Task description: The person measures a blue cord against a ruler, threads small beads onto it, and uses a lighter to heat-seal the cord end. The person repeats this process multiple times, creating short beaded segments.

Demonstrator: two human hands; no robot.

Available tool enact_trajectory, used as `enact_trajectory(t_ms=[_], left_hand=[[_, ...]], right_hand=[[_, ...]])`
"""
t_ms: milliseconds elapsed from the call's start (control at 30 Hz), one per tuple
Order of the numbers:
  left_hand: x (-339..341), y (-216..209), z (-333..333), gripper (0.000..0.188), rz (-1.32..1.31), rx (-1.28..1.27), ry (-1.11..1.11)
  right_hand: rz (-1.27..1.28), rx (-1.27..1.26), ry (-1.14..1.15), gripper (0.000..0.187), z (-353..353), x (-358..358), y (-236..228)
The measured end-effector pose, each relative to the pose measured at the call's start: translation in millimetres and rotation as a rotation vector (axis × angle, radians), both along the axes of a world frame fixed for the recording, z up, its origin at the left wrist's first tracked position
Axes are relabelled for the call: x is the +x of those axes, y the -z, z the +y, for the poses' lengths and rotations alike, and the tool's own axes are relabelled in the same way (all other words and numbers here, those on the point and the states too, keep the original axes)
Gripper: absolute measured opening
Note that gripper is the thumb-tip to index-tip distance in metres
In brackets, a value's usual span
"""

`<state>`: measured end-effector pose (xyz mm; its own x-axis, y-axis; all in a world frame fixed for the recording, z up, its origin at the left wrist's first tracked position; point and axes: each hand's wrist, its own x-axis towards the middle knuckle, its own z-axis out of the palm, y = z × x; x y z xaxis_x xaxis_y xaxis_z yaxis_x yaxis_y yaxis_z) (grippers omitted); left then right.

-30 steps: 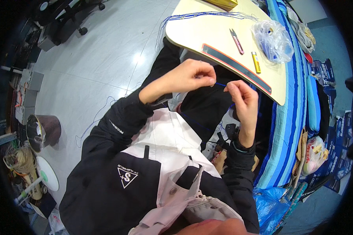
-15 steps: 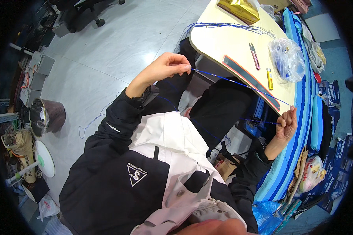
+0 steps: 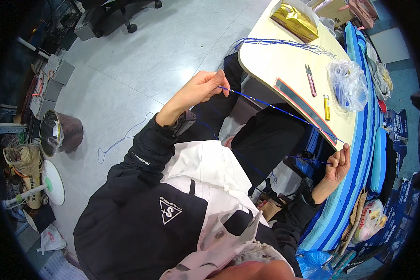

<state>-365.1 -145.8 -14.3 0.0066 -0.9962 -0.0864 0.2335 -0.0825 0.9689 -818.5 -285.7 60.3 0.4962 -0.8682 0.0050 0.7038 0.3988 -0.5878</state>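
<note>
A thin blue beaded string with small pale beads is stretched between my hands, slanting down to the right past the near table edge. At its left end, my left hand pinches it between thumb and fingers. My right hand closes on the other end by the table's right corner, and a further blue length runs left from its fingers. On the table, just beyond the string, lies a dark flat strip with red edges. Loose blue thread hangs below my left forearm.
The pale table bears a bundle of blue strings, pink-handled thread snips, a yellow tube, a clear plastic bag and a gold packet. A blue striped bed edge runs along the right. A bin stands left.
The whole view has shifted slightly, with the table lower and further right. My left fingers have turned on the string's end; the string stays taut between both hands.
</note>
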Motion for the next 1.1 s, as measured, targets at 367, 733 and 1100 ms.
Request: enact_trajectory(t_ms=[367,733,1100], left_hand=[[-3,-6,2,0.051,-0.037,-0.044,-0.063],[3,-3,3,0.055,-0.015,0.0,-0.015],[9,-4,3,0.05,0.012,0.014,-0.011]], right_hand=[[0.006,0.046,0.028,0.022,4,3,1],[-0.036,0.036,0.003,0.022,3,1,2],[-0.056,0.062,-0.025,0.023,4,1,2]])
